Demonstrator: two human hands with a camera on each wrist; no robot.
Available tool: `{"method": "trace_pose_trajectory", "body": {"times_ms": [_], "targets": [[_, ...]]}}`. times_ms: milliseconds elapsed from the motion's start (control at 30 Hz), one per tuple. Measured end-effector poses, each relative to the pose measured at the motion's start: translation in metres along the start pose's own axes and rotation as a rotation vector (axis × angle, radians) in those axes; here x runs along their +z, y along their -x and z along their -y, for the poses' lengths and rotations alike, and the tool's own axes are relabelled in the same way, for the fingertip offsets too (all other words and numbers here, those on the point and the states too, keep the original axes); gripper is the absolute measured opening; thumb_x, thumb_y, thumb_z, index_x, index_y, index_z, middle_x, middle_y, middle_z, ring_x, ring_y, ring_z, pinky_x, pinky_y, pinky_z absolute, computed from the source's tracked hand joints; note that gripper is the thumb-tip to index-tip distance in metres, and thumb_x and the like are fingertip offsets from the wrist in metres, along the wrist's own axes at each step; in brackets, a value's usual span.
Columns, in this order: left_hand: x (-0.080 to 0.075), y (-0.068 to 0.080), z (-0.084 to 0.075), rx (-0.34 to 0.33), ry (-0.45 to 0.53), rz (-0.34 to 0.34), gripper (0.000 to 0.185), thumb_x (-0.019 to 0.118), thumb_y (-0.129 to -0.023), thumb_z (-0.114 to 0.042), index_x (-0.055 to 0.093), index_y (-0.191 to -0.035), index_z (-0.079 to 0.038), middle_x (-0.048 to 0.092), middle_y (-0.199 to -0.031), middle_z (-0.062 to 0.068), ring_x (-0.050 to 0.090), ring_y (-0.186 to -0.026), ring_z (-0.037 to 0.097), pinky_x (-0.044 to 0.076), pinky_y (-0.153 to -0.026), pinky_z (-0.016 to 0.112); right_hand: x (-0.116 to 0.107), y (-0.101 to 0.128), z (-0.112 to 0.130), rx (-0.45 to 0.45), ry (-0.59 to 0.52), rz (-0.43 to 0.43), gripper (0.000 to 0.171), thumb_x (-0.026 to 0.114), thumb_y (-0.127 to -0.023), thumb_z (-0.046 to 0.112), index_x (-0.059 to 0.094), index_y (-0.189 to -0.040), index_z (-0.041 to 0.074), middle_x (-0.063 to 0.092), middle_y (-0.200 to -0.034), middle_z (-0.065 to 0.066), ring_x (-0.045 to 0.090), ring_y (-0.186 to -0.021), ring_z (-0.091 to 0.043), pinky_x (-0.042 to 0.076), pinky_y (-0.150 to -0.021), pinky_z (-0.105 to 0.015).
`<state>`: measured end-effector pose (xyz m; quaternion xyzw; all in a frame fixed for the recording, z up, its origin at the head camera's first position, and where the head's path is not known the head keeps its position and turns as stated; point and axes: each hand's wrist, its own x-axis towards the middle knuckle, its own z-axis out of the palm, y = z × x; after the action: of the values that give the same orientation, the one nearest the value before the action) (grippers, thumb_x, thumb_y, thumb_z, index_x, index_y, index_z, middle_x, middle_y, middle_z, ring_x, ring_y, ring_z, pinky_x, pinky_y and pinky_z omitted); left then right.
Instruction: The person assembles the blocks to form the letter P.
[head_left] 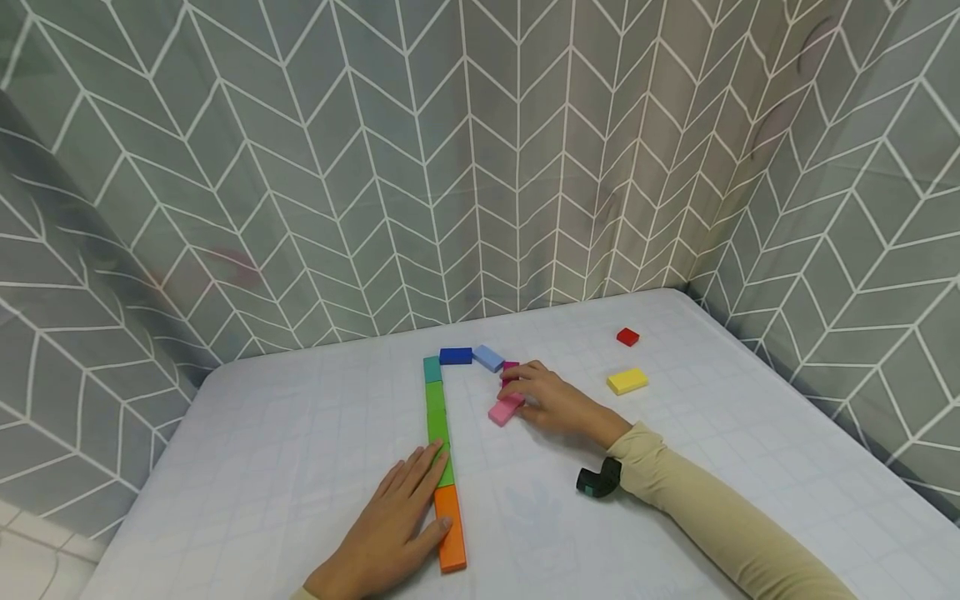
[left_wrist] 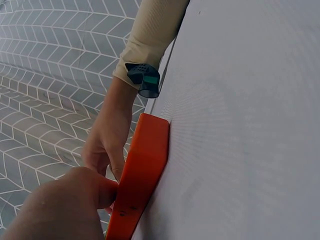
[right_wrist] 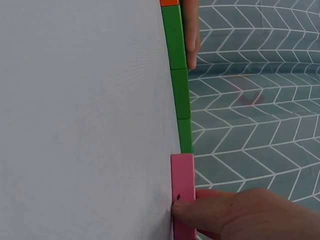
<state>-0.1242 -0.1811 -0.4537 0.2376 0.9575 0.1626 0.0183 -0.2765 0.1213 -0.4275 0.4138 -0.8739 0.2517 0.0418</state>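
A row of blocks runs up the table: an orange block [head_left: 452, 542], several green blocks [head_left: 437, 425] and a teal block [head_left: 432, 369]. My left hand [head_left: 390, 525] rests along its left side, straight fingers at the nearest green block and thumb on the orange one. My right hand [head_left: 558, 402] pinches a pink block [head_left: 502, 411], which lies slanted; its thumb [right_wrist: 195, 212] presses the side in the right wrist view. A magenta block [head_left: 510, 367], partly hidden by the right fingers, adjoins it. From the teal block, a dark blue block [head_left: 456, 357] and a light blue block [head_left: 488, 357] lead toward the magenta one.
A yellow block [head_left: 627, 381] and a small red block [head_left: 627, 337] lie apart on the right of the white-covered table [head_left: 300, 442]. A patterned grey curtain [head_left: 420, 167] hangs behind the table. A dark camera [head_left: 600, 479] sits at the right wrist.
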Motion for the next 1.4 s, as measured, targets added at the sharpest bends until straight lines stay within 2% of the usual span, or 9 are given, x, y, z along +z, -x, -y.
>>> {"method": "trace_pose_trajectory", "body": {"times_ms": [400,600,733,867,967,1033,1133,1400], "targets": [[0.000,-0.001,-0.001,-0.005,-0.003,0.004,0.082,0.041,-0.104,-0.066,0.025,-0.167,-0.015,0.010,-0.174,-0.003,0.014,-0.157,0.023,0.013,-0.124,0.051,-0.002,0.000,0.001,0.014,-0.014,0.032,0.032,0.074,-0.093,0.000,0.074,-0.124,0.007,0.057,-0.145,-0.016,0.043,-0.137,-0.035,0.043,-0.111,-0.051],[0.000,-0.001,0.000,-0.010,-0.006,0.015,0.084,0.041,-0.104,-0.067,0.025,-0.167,-0.015,0.011,-0.174,-0.003,0.014,-0.157,0.024,0.013,-0.124,0.053,-0.010,0.007,0.002,0.012,-0.008,-0.006,0.039,0.073,-0.095,0.005,0.069,-0.134,0.005,0.055,-0.148,-0.016,0.042,-0.139,-0.034,0.044,-0.111,-0.052],[0.000,-0.001,-0.001,-0.012,-0.008,0.015,0.084,0.041,-0.103,-0.067,0.025,-0.167,-0.015,0.011,-0.174,-0.003,0.013,-0.157,0.024,0.012,-0.124,0.053,-0.027,0.026,-0.006,0.082,0.015,-0.080,0.039,0.072,-0.097,0.009,0.067,-0.135,0.006,0.053,-0.149,-0.016,0.042,-0.139,-0.034,0.045,-0.109,-0.054],[0.000,-0.002,-0.001,-0.011,-0.010,0.012,0.083,0.042,-0.104,-0.067,0.026,-0.167,-0.014,0.011,-0.174,-0.003,0.014,-0.157,0.024,0.013,-0.124,0.053,-0.042,0.055,-0.023,0.190,0.133,-0.170,0.038,0.071,-0.095,0.006,0.067,-0.132,0.002,0.056,-0.145,-0.021,0.046,-0.134,-0.040,0.043,-0.106,-0.062],[-0.001,-0.002,-0.001,-0.011,-0.008,0.011,0.083,0.042,-0.104,-0.066,0.027,-0.166,-0.014,0.012,-0.174,-0.002,0.015,-0.157,0.024,0.013,-0.124,0.054,-0.052,0.077,-0.036,0.308,0.219,-0.194,0.039,0.069,-0.092,0.001,0.066,-0.131,-0.001,0.057,-0.142,-0.025,0.048,-0.131,-0.045,0.043,-0.101,-0.067],[-0.001,-0.002,-0.001,-0.011,-0.010,0.009,0.083,0.043,-0.104,-0.066,0.027,-0.166,-0.014,0.013,-0.173,-0.002,0.015,-0.157,0.024,0.014,-0.124,0.054,-0.057,0.088,-0.044,0.383,0.232,-0.180,0.038,0.067,-0.090,-0.003,0.067,-0.129,-0.003,0.060,-0.138,-0.025,0.050,-0.130,-0.047,0.044,-0.100,-0.068],[-0.001,-0.002,-0.001,-0.015,-0.012,0.009,0.083,0.043,-0.104,-0.066,0.027,-0.166,-0.014,0.012,-0.173,-0.003,0.015,-0.157,0.024,0.013,-0.124,0.053,-0.064,0.098,-0.052,0.438,0.220,-0.132,0.037,0.067,-0.090,-0.004,0.069,-0.127,-0.005,0.064,-0.130,-0.025,0.054,-0.125,-0.047,0.047,-0.099,-0.066],[0.001,-0.003,0.001,-0.009,-0.016,0.010,0.083,0.040,-0.104,-0.067,0.026,-0.167,-0.014,0.011,-0.174,-0.003,0.014,-0.157,0.024,0.013,-0.124,0.054,-0.082,0.102,-0.059,0.441,0.176,0.000,0.040,0.067,-0.084,-0.009,0.068,-0.124,-0.009,0.066,-0.123,-0.023,0.054,-0.118,-0.046,0.046,-0.102,-0.062]]}}
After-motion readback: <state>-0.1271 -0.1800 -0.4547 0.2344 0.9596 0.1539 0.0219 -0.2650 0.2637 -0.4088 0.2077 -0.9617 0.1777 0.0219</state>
